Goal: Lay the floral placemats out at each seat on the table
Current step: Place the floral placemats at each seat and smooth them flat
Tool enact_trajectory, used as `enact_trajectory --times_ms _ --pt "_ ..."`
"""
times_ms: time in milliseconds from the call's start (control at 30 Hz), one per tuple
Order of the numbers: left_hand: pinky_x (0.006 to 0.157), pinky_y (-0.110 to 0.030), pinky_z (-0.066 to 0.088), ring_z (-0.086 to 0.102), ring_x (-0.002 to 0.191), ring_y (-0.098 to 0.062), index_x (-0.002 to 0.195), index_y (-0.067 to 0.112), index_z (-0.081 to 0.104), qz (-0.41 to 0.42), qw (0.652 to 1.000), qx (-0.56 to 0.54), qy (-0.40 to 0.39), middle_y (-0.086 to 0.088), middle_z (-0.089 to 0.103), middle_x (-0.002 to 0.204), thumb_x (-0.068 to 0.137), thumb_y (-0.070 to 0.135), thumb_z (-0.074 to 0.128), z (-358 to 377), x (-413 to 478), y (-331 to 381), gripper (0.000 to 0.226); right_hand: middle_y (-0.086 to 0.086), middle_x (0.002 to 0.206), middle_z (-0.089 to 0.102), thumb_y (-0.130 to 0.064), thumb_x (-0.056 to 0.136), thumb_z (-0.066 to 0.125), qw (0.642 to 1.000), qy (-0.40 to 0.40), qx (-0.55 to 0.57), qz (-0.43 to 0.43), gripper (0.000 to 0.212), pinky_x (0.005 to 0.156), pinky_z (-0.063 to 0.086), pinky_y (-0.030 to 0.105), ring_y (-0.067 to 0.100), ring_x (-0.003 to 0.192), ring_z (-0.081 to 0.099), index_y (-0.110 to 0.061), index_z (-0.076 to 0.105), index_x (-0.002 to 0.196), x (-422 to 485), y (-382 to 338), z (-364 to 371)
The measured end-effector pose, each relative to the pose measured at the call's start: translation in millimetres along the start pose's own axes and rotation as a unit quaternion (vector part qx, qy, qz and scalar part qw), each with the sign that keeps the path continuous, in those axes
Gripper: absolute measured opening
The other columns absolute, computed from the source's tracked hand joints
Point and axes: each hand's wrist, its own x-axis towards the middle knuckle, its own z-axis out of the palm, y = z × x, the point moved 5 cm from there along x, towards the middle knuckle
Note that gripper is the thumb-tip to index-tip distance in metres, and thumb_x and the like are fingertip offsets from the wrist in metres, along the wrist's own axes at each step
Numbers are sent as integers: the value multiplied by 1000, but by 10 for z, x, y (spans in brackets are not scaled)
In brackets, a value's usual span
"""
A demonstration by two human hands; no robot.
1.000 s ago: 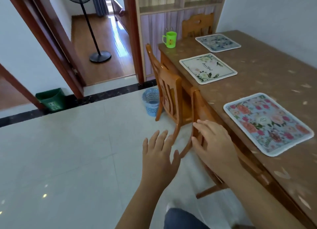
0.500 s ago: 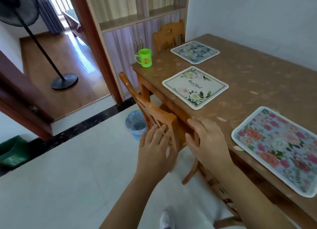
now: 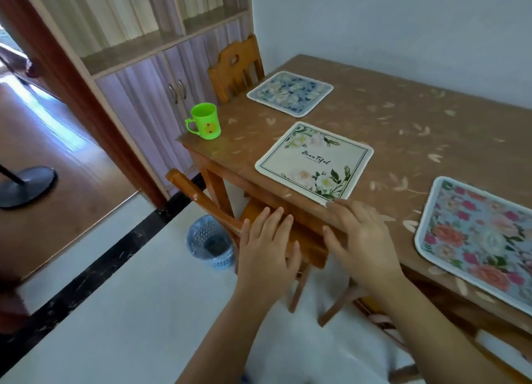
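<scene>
Three floral placemats lie flat on the brown table [image 3: 403, 130]. A blue one [image 3: 290, 92] is at the far end, a cream one with green leaves [image 3: 314, 162] is in the middle, and a pink rose one [image 3: 478, 237] is at the right. My left hand [image 3: 266, 248] hovers with fingers spread over a wooden chair [image 3: 218, 211] pushed under the table. My right hand [image 3: 359, 239] is open too, its fingertips at the table edge just below the cream placemat's near corner. Neither hand holds anything.
A green cup [image 3: 205, 121] stands on the table's left corner. Another wooden chair [image 3: 237, 67] sits at the far end, against a cabinet [image 3: 149, 96]. A blue wastebasket [image 3: 210, 241] is on the floor beside the near chair. A fan base [image 3: 26, 185] stands at the left.
The view has swung right and closer to the table. Both hands have advanced from the nearer chair to the middle seat by the cream placemat.
</scene>
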Motion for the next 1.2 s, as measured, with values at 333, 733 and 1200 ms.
enact_trajectory --times_ms 333,733,1200 --pt "104 -54 27 41 126 -28 121 11 54 147 986 -33 -77 -10 55 129 83 26 54 -16 912 -816 41 10 120 61 -20 81 64 987 78 -28 139 37 99 41 53 30 115 52 -11 58 116 464 -533 395" --pt "108 -47 19 36 130 -26 124 11 52 242 959 -38 -143 -9 50 134 86 23 56 679 1804 -1059 40 11 114 64 -17 75 71 968 98 -91 215 38 93 45 51 32 108 57 -9 60 111 946 -168 702" --pt "110 -44 14 27 134 -24 130 13 46 276 932 -5 -234 -7 41 142 89 27 51 1604 2573 -1443 44 12 109 66 -21 76 70 966 21 -91 240 38 93 44 47 32 107 58 -6 62 110 1711 639 1427"
